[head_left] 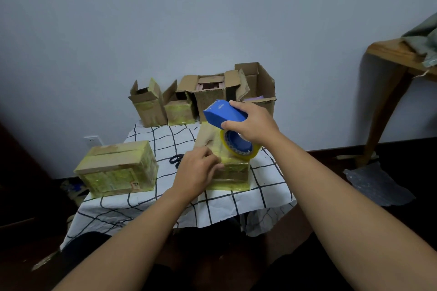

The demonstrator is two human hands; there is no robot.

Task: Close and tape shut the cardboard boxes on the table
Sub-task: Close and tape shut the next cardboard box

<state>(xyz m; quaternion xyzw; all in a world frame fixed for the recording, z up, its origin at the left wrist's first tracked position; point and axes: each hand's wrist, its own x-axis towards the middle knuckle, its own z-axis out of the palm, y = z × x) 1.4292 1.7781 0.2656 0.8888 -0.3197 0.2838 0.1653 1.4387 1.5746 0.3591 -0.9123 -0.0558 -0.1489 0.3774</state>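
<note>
Checked tablecloth (165, 198) (white, black-lined), grey wall (212, 19).

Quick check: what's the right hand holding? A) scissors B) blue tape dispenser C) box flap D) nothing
B: the right hand grips the blue tape dispenser above the box; the scissors lie on the table.

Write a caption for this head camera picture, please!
Right hand grips blue tape dispenser over a cardboard box; left hand steadies it.
</note>
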